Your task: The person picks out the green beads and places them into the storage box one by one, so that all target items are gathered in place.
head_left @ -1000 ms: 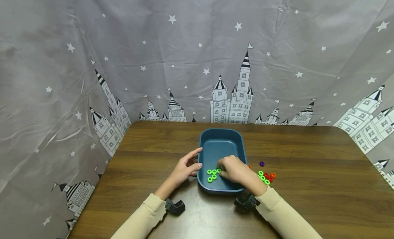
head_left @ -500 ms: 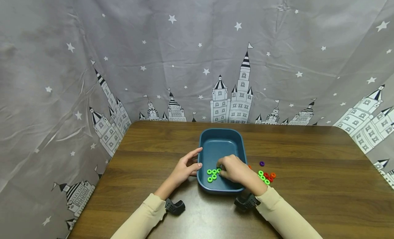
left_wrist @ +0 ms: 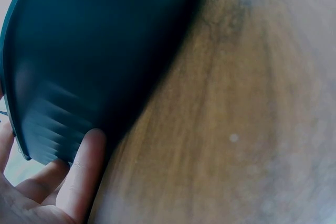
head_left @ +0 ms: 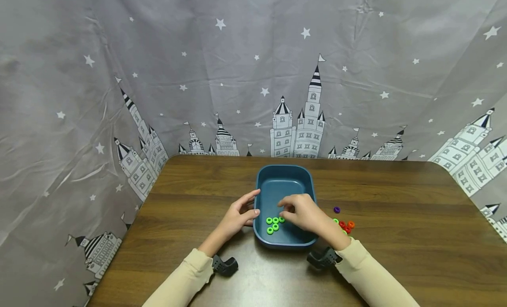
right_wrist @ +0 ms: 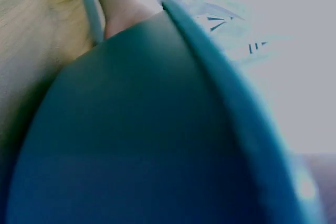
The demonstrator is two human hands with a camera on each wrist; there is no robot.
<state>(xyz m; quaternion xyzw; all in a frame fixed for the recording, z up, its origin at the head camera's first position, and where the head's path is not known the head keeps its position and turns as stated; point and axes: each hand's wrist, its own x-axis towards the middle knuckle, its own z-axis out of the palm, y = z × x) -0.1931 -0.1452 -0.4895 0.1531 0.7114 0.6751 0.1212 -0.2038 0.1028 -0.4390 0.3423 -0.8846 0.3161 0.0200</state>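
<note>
A blue rectangular tray (head_left: 283, 244) stands on the table, with several small green rings (head_left: 275, 227) lying on its floor near the front left. My left hand (head_left: 233, 217) rests against the tray's left side, thumb and index fingertips at the rim. In the left wrist view, fingers (left_wrist: 81, 177) touch the tray's outer wall. Over the tray's right half hovers my right hand (head_left: 306, 213), thumb and index finger apart with nothing visible between them. One green ring sits close to its thumb. The right wrist view shows mainly the tray wall (right_wrist: 131, 108), and my right hand is hidden there.
To the tray's right lie red rings (head_left: 342, 224), an orange ring (head_left: 351, 225), a purple ring (head_left: 336, 209) and green rings partly covered by my right forearm. Behind the wooden table (head_left: 404, 236) hangs a grey curtain (head_left: 237, 69) printed with castles and stars.
My right hand has risen slightly, and its thumb and index finger have spread. Its forearm has shifted a little right, covering more of the loose green rings. The left hand stays put.
</note>
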